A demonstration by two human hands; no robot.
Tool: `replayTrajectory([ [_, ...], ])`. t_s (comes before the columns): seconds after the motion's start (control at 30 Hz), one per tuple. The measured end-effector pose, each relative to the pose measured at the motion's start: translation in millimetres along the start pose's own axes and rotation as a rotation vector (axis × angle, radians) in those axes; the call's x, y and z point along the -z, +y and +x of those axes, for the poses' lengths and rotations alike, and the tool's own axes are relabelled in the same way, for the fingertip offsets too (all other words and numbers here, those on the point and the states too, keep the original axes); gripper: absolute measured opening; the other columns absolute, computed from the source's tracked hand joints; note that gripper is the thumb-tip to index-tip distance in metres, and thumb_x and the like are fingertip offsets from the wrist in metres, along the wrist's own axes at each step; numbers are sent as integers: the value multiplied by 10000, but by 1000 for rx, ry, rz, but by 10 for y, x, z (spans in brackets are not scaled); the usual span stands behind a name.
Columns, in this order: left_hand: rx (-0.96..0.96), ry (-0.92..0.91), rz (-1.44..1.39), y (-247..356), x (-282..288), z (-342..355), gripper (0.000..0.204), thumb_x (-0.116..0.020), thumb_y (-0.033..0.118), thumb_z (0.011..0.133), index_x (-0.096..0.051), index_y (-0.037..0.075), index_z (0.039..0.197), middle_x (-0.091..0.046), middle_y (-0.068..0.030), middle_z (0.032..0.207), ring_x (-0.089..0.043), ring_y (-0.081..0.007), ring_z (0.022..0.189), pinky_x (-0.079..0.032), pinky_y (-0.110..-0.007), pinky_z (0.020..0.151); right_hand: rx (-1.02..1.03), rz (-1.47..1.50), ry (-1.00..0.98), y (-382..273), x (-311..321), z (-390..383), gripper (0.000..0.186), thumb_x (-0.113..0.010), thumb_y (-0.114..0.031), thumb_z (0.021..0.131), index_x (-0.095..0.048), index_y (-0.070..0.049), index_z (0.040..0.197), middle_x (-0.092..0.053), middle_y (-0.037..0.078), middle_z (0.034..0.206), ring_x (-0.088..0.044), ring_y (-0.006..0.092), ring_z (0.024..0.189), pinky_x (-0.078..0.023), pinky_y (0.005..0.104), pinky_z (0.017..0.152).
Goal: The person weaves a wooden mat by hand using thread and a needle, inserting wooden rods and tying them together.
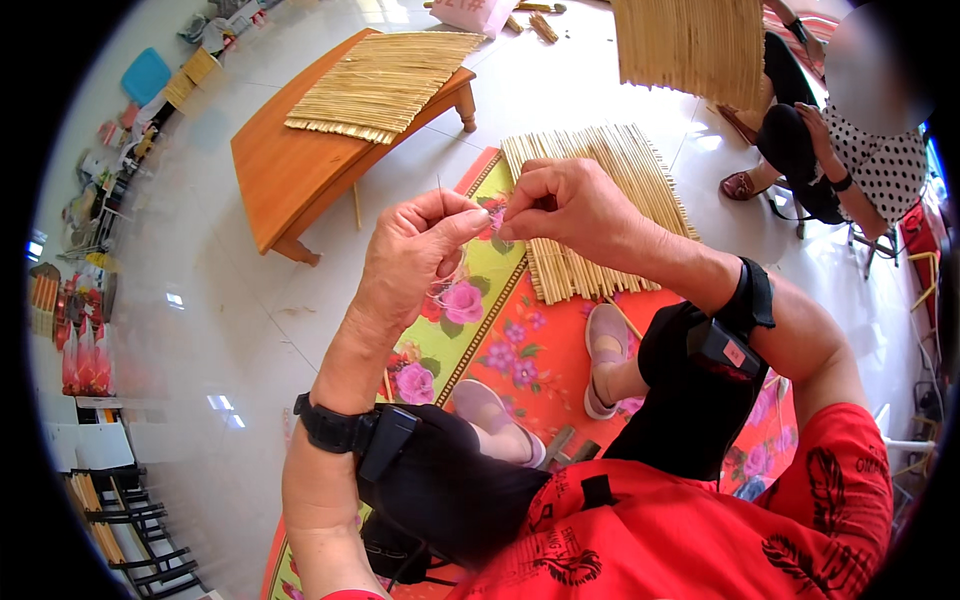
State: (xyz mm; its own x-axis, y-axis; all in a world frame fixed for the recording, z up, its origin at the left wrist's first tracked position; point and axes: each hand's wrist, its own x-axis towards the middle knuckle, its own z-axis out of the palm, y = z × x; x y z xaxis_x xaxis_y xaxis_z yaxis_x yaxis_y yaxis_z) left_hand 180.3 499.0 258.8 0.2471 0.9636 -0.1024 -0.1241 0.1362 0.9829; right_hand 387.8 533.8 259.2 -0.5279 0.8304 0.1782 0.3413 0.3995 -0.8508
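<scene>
My left hand is raised in front of me, its thumb and index finger pinched together. A thin needle sticks up from those fingers. Pale thread hangs in loose loops under that hand. Close by on the right, my right hand also makes a pinch, its fingertips level with the left ones; whatever lies between them is too small to make out. Below my right hand, a mat of straw-coloured sticks lies on the flowered floor cloth.
A low wooden table at the far left carries another stick mat. At the far right a seated person in a dotted top is beside a raised stick mat. Assorted goods line the left wall.
</scene>
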Motion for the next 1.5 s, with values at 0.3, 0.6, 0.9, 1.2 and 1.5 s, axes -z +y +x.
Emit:
replayTrajectory([
  [0.3, -4, 20, 22, 2, -9, 14, 60, -660, 91, 866, -646, 33, 857, -513, 59, 614, -346, -4, 480, -271, -165, 437, -218, 182, -11, 23, 45, 49, 217, -760, -189, 728, -704, 17, 766, -660, 55, 670, -571, 91, 608, -448, 268, 549],
  [0.6, 7, 1, 84, -30, -27, 35, 52, -635, 74, 873, -642, 28, 848, -541, 45, 649, -395, -12, 497, -306, -167, 454, -200, 409, -25, -6, 52, 16, 216, -785, -155, 714, -600, -50, 681, -578, -13, 647, -490, 57, 597, -375, 235, 527],
  [0.9, 29, -3, 27, -73, -135, 133, 38, -633, 52, 868, -629, 21, 846, -565, 29, 675, -397, -15, 488, -307, -165, 446, -276, 666, -43, 187, 214, -75, 196, -741, -91, 769, -547, -61, 758, -614, 22, 762, -604, 89, 641, -489, 217, 556],
  [1.2, 96, 117, 187, -282, 109, 299, 92, -653, 101, 873, -630, 20, 910, -540, 46, 624, -395, -12, 471, -298, -169, 435, -405, 393, 312, 1051, 982, -432, 192, -732, -126, 786, -605, -30, 894, -609, 32, 784, -597, 117, 669, -513, 251, 573],
  [1.5, 302, 73, 324, -405, 199, 255, 341, -687, 166, 862, -577, 15, 1147, -472, 73, 610, -371, -23, 461, -297, -182, 429, -705, -349, 879, 2816, 2729, -1225, 549, -636, -491, 837, -659, 24, 1026, -652, 149, 1037, -616, 233, 958, -473, 340, 814],
])
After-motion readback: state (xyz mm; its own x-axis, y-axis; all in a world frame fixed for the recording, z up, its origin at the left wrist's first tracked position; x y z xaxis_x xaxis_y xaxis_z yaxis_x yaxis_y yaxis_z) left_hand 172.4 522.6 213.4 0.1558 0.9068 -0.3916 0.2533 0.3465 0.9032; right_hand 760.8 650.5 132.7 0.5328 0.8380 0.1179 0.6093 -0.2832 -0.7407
